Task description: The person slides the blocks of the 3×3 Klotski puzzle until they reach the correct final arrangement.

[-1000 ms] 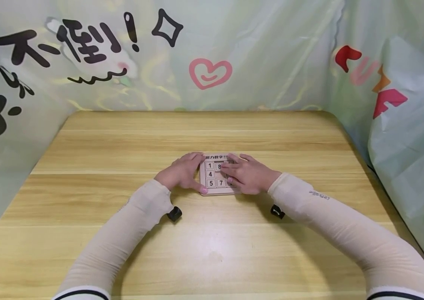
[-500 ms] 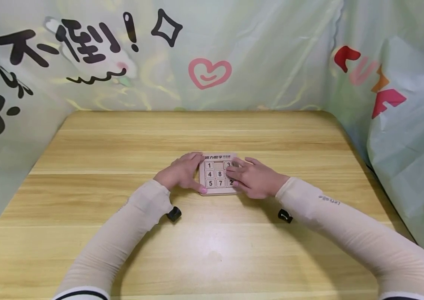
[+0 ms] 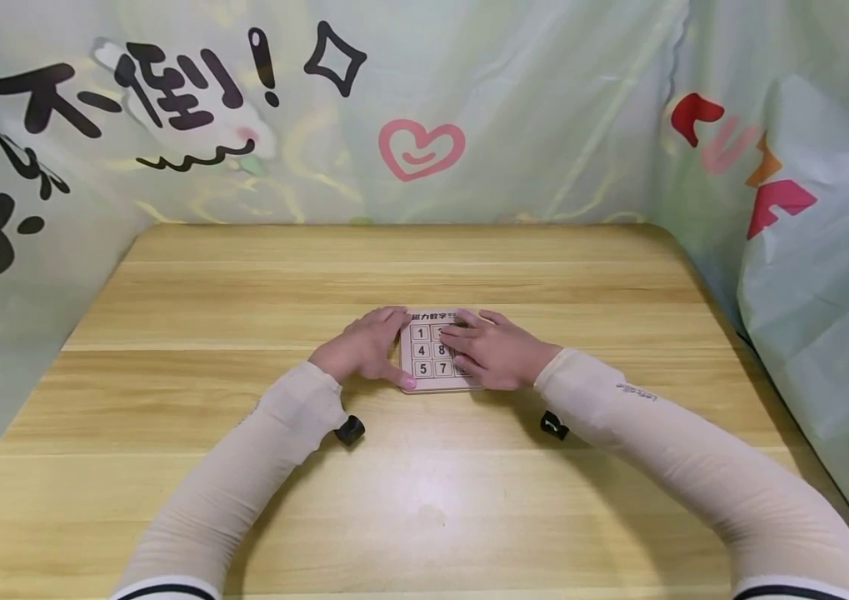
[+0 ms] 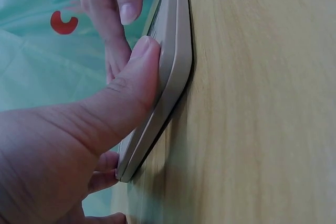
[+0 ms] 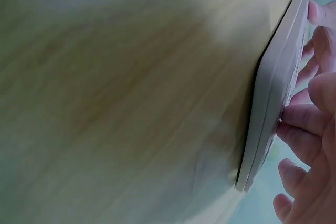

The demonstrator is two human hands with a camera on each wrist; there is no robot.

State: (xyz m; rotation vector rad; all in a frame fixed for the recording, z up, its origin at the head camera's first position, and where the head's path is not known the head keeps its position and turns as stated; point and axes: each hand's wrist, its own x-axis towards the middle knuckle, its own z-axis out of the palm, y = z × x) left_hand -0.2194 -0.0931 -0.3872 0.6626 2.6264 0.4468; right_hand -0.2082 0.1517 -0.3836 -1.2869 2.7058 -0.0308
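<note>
The bare left hand (image 4: pixel 68 135), thumb on the near corner, holds a flat, beige, round-cornered board (image 4: pixel 181 40) on a pale wood-grained table (image 4: pixel 262 103). Farther right, the bare right hand (image 4: pixel 107 19) shows before a light green sheet (image 4: pixel 31 72) with a red curved mark (image 4: pixel 64 30).

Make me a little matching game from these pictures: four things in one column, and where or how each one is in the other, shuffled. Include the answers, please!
Things
1. left hand
2. number puzzle
3. right hand
4. heart drawing

Places and states
A. fingers over the tiles on the right part of the number puzzle
B. pink, on the backdrop
C. thumb at the near left corner of the number puzzle
D. lying flat on the wooden table

Pairs: 1-C, 2-D, 3-A, 4-B
</note>
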